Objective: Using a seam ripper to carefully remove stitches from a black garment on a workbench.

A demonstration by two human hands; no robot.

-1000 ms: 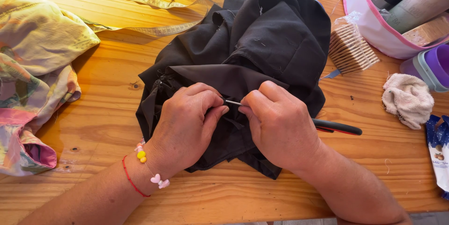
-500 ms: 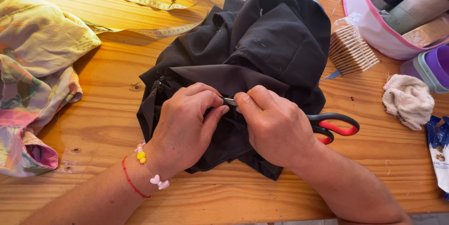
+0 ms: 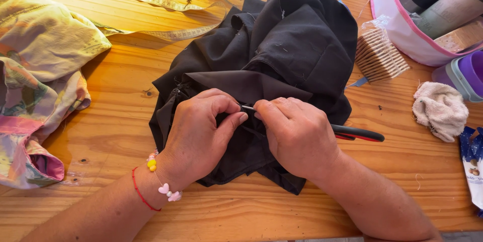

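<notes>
The black garment (image 3: pixel 282 66) lies bunched in the middle of the wooden table (image 3: pixel 115 121). The left hand (image 3: pixel 201 136) pinches a fold of it, fingers closed on the cloth. The right hand (image 3: pixel 297 136) grips small scissors (image 3: pixel 357 133), the thin metal tip (image 3: pixel 247 107) showing between both hands. It seems a seam or thread is being cut; the next move calls for a steady tip and tight cloth. The blades and the seam are hidden by the fingers. A measuring tape (image 3: pixel 166 5) and a floral cloth (image 3: pixel 35 86) lie left, partly cut off.
</notes>
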